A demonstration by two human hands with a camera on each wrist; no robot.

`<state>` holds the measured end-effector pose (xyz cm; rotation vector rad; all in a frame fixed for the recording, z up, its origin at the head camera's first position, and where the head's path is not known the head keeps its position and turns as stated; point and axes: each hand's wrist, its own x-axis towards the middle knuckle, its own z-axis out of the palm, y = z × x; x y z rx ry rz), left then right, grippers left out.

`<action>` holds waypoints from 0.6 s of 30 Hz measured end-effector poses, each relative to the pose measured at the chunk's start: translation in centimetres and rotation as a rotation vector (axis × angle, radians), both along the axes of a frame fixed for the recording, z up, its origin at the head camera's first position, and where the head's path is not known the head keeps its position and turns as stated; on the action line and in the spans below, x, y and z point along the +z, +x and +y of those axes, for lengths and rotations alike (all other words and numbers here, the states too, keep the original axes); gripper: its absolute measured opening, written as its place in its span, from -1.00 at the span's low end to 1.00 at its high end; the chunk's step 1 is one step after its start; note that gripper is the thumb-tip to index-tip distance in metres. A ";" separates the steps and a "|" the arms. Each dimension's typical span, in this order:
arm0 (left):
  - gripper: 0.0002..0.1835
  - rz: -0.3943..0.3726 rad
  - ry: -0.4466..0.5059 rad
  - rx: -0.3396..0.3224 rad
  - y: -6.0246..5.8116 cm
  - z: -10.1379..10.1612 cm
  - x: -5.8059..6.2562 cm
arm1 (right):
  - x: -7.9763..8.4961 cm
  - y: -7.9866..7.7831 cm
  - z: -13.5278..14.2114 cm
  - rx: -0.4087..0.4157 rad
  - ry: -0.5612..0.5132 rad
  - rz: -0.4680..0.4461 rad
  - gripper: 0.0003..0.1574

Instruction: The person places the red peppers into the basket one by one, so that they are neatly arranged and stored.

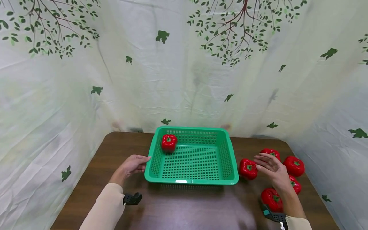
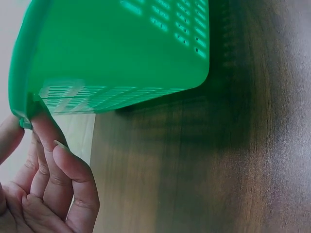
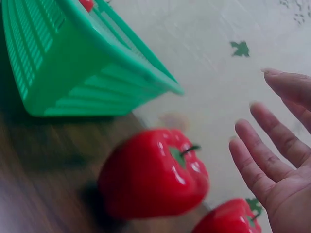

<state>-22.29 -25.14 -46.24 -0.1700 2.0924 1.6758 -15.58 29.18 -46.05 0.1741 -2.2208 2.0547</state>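
A green plastic basket [image 1: 189, 182] with perforated walls stands on the brown table. One red bell pepper [image 1: 169, 143] sits inside it, at the back left. My left hand [image 1: 135, 164] pinches the basket's left rim between thumb and fingers, as the left wrist view shows up close. To the basket's right, my right hand [image 1: 271, 169] hovers with fingers extended and nothing in its grasp. Right by its fingertips lies a red bell pepper [image 1: 248, 169] with a green stem, close to the basket's right wall. In the right wrist view the palm [image 3: 291, 194] faces that pepper.
More red bell peppers lie around the right hand: one behind it [image 1: 270, 153], one at the far right [image 1: 294, 166], one partly covered by the wrist [image 1: 295, 184] and one nearer the front [image 1: 272, 200]. A pale leaf-printed curtain [image 1: 189, 80] hangs behind the table [image 1: 189, 210].
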 end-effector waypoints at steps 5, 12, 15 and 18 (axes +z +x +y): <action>-0.48 0.005 -0.020 0.001 0.0 -0.1 0.0 | -0.4 0.9 1.5 -0.036 -0.063 0.019 -0.45; -0.48 0.011 -0.016 -0.015 -0.1 0.0 -0.2 | -0.8 2.4 3.4 -0.105 -0.175 0.066 -0.45; -0.47 0.013 -0.018 -0.016 -0.1 0.0 -0.2 | -1.0 2.9 4.1 -0.117 -0.251 0.133 -0.43; -0.48 0.015 -0.019 -0.016 -0.1 0.0 -0.1 | -1.0 3.3 4.7 -0.202 -0.223 0.145 -0.42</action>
